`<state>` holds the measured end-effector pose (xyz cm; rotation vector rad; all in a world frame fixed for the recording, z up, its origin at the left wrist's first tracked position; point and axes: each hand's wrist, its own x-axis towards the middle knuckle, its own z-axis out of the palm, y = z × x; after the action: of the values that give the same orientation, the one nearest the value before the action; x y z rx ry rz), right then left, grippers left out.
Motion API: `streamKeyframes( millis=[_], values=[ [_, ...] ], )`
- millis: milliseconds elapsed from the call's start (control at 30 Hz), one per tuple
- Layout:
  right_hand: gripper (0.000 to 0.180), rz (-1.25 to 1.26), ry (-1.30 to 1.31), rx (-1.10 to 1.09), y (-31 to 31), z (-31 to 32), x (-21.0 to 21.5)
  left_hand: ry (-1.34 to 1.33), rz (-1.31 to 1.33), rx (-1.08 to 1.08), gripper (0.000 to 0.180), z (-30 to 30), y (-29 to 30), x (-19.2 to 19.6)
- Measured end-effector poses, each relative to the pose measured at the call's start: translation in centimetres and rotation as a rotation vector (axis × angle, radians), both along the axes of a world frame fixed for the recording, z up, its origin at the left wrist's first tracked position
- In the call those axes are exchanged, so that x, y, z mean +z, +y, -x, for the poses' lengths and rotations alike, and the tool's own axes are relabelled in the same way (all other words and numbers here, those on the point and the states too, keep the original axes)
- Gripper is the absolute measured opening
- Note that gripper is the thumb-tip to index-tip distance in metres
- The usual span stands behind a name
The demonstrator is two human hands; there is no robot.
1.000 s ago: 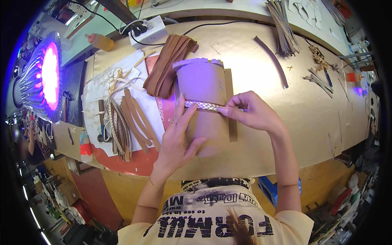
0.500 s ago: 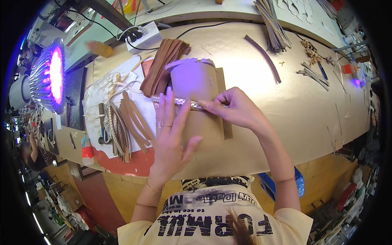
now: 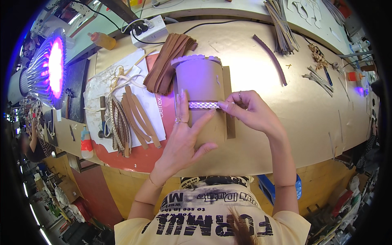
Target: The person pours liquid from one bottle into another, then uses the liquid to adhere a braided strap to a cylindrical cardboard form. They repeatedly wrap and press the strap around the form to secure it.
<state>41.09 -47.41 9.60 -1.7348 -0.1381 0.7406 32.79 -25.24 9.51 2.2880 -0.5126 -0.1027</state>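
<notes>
Hands press a braided band (image 3: 203, 105) onto a cylinder (image 3: 200, 81); right grip (image 3: 245, 110) pinches it, left (image 3: 185, 134) spread.

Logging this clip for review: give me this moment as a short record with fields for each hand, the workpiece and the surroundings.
left hand: flat on the tan cylindrical piece, fingers spread
right hand: fingers pinch the braided strip at its right end
braided strip: lies across the cylindrical piece
left of piece: brown leather strips on white paper
far left: purple lamp, lit
surface: workbench
</notes>
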Motion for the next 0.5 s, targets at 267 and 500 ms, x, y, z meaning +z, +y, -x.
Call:
streamKeyframes(
  millis=[267,500],
  values=[
    [0.030,0.108,0.026,0.039,0.2,-1.0,0.2,0.032,-0.139,0.011,0.085,-0.1,-0.5,1.2],
    [0.029,0.108,-0.001,0.039,0.3,-1.2,0.6,0.005,-0.239,0.000,0.089,-0.2,-0.7,1.5]
  ],
)
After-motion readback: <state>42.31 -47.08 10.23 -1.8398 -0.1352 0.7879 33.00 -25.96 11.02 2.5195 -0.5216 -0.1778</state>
